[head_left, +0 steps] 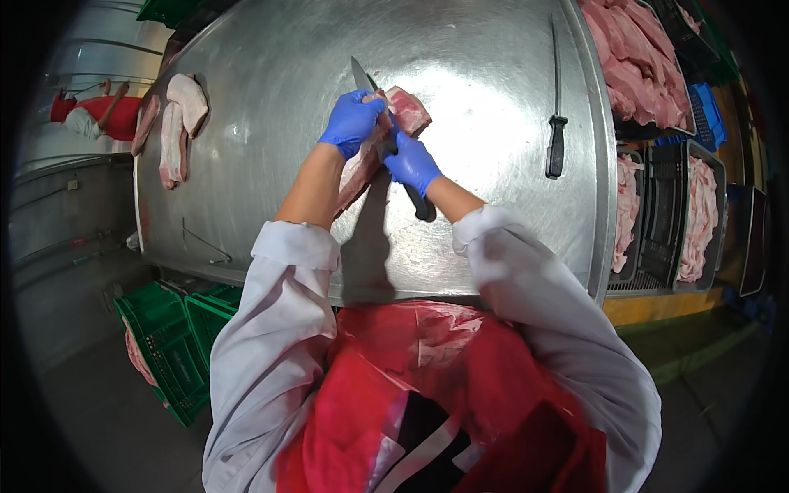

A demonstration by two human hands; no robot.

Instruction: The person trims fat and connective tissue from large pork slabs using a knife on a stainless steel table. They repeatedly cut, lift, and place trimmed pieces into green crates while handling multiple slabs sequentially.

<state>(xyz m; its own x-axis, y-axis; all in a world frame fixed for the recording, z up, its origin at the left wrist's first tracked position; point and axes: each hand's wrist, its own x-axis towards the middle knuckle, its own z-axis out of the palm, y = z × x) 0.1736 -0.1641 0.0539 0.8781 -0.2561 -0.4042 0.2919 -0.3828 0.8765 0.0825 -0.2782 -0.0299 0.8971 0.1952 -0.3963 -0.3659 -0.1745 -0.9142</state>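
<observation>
Trimming is judged to be in hand and not finished: an elongated pink slab of raw pork with a pale fat edge (374, 144) is pinned on the round stainless-steel table (271, 164) by the blue-gloved left hand (352, 122), whose fingers are curled and pressed onto the meat's upper end, while the blue-gloved right hand (411, 164) is closed around the black handle of a steel-bladed knife (393, 144), the blade pointing away past the left hand. Well to the left of the grip, pale fat-edged strips of pork (177, 123) lie apart at the table's edge, seemingly already dealt with. To the right, a black-handled sharpening steel (556, 123) lies untouched, and beyond it dark plastic crates heaped with pink meat (649, 57); green plastic crates (168, 345) stand lower left. No labels or signs can be made out.
</observation>
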